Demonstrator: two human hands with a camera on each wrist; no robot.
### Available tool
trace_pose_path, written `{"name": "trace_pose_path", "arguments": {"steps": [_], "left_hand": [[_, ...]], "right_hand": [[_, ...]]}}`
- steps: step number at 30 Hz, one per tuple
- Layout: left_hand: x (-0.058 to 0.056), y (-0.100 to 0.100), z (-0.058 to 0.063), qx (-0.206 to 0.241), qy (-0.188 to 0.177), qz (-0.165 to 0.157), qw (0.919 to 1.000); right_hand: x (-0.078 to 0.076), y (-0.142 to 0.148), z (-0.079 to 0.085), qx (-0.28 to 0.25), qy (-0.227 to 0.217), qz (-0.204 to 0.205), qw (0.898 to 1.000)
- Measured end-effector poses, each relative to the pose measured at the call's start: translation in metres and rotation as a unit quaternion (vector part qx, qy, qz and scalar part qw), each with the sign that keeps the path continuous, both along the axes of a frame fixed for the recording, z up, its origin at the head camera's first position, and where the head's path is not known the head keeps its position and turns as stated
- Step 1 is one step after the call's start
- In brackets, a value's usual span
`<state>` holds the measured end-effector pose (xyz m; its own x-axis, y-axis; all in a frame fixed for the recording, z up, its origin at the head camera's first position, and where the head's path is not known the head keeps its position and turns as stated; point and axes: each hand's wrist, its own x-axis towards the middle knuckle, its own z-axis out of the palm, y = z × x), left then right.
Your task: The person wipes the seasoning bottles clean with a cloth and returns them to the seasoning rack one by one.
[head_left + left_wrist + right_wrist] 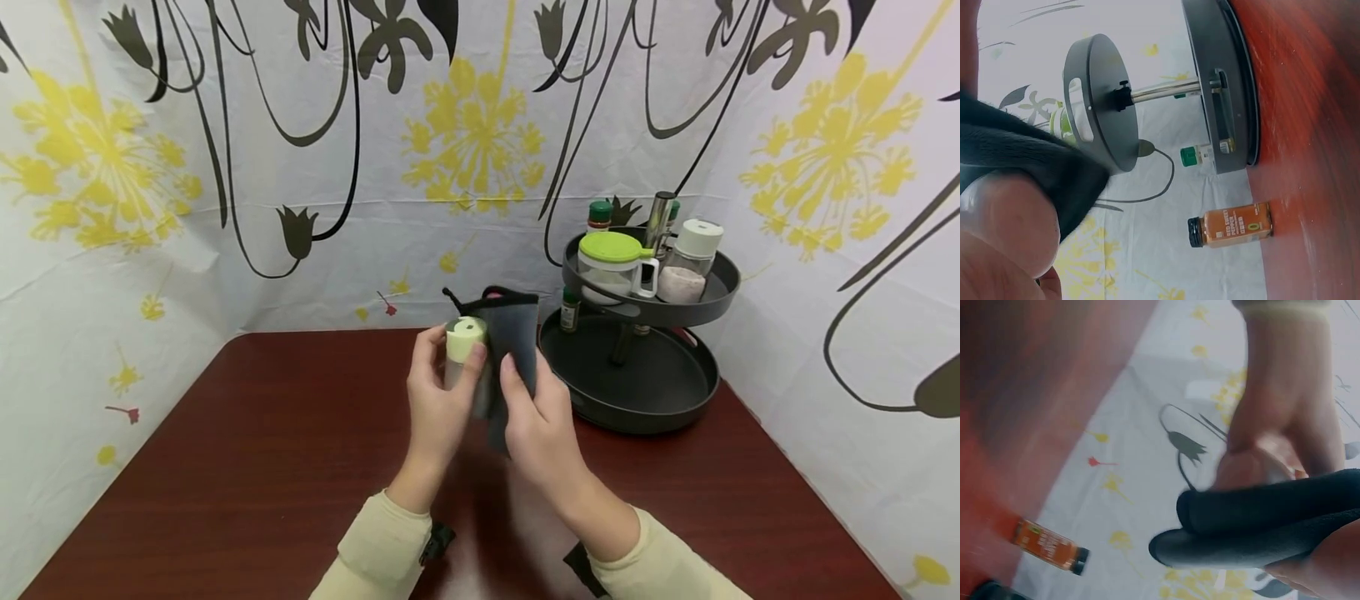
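In the head view, my left hand (437,408) grips a small clear jar with a pale yellow-green lid (466,337), held upright above the table. My right hand (546,429) pinches a folded dark grey cloth (514,333) right beside the jar, thumb towards me. The cloth hides the jar's right side, and whether it presses on the jar I cannot tell. The right wrist view shows the cloth (1260,519) as two thick folds. It is blurred in the left wrist view, where the cloth (1079,181) hangs by a thumb.
A dark two-tier turntable (630,417) stands at the right back. Its upper tray bears a green-lidded jar (611,258) and a white-capped shaker (692,262); a small green-capped bottle (570,310) is on the lower one. A red sweet pepper bottle (1235,225) stands on the reddish table (262,467).
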<state>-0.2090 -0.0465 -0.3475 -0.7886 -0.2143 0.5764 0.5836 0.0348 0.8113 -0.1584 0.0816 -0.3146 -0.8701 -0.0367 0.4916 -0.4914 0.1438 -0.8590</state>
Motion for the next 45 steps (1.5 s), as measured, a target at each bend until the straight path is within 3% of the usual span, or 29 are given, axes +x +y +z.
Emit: {"name": "trace_pose_path", "arguments": {"steps": [6,11,19,25,30,35,40,45], "left_hand": [[0.002,0.001,-0.002,-0.006,0.003,-0.004,1.0000],[-0.001,-0.001,-0.001,-0.006,0.016,0.003,0.9999],[-0.005,-0.005,0.003,-0.003,0.005,0.027,0.9996],[-0.001,0.001,-0.004,-0.019,-0.015,0.009,0.9997],[0.003,0.005,-0.007,-0.026,-0.007,-0.015,0.9995],[0.004,0.005,-0.003,-0.021,0.006,-0.021,0.9995],[0.004,0.004,-0.001,-0.017,0.006,-0.015,0.9997],[0.003,0.004,-0.002,-0.016,0.003,-0.016,0.9998]], "right_hand": [[0.000,-0.010,0.003,0.012,0.040,-0.016,0.999],[0.002,-0.014,-0.015,0.041,0.047,-0.026,0.998],[0.002,-0.012,-0.043,0.070,0.029,-0.032,0.997],[-0.005,-0.008,-0.030,0.028,0.035,-0.028,0.999],[-0.008,-0.006,-0.013,0.006,0.097,-0.041,0.994],[-0.007,-0.007,-0.017,0.039,0.148,-0.059,0.986],[-0.007,-0.006,-0.026,0.052,0.150,-0.059,0.985],[-0.010,-0.001,-0.020,0.027,0.128,-0.048,0.990]]}}
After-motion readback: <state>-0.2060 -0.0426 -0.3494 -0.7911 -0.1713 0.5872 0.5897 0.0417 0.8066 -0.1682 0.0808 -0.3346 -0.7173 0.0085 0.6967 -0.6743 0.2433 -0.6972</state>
